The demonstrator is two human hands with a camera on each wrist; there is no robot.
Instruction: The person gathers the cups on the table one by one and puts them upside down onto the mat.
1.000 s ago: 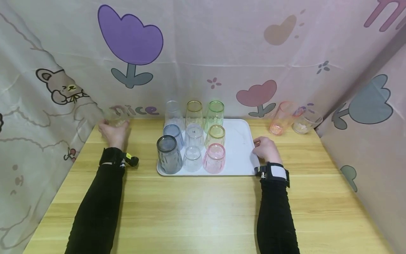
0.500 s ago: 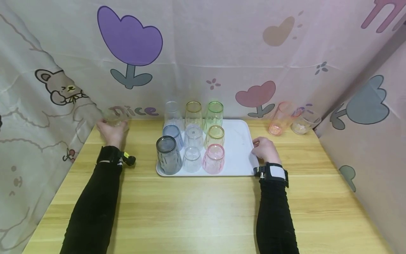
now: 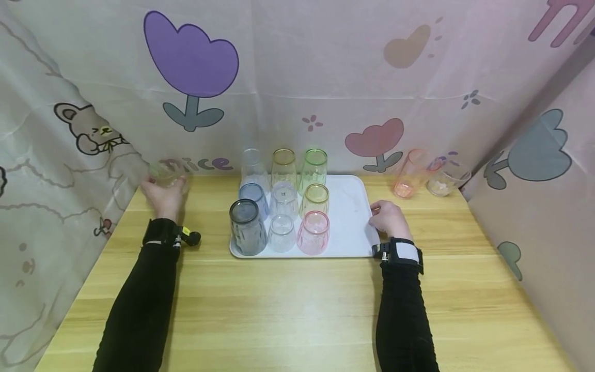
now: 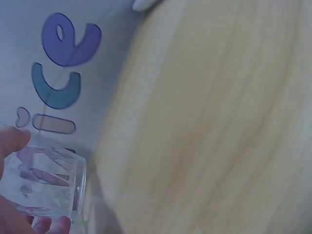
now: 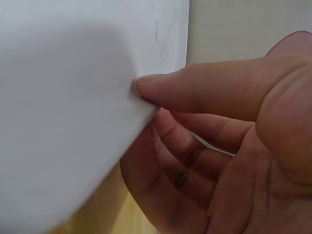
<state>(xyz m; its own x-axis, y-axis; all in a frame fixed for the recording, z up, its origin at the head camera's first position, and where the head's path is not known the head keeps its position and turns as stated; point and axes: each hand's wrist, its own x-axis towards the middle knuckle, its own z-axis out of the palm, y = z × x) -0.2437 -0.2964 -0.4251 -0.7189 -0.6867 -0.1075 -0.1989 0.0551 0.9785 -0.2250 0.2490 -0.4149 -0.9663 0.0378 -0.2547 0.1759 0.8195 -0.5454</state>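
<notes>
While the head view looks down on the wooden worktop (image 3: 297,305), the left hand (image 3: 163,195) sits at the far left corner with its fingers curled round a clear glass (image 3: 163,173), close against the printed curtain (image 3: 93,119). The right hand (image 3: 389,219) rests at the right edge of the white tray (image 3: 353,206), fingers bent onto its rim. On the tray stand nine upturned tumblers in three rows, among them a grey tumbler (image 3: 247,226) at the near left and a pink tumbler (image 3: 313,232) at the near right. Past the tray, at the far right, an orange tumbler (image 3: 408,174) and a small clear tumbler (image 3: 446,180) stand near each other by the curtain.

From the left wrist view, the clear glass (image 4: 43,181) lies tilted in the hand, a thumb above it and fingers (image 4: 51,226) below, beside the curtain's lettering.

From the right wrist view, the thumb presses the top of the tray (image 5: 63,122) at its edge and the fingers (image 5: 170,161) curl beneath, pinching it.
</notes>
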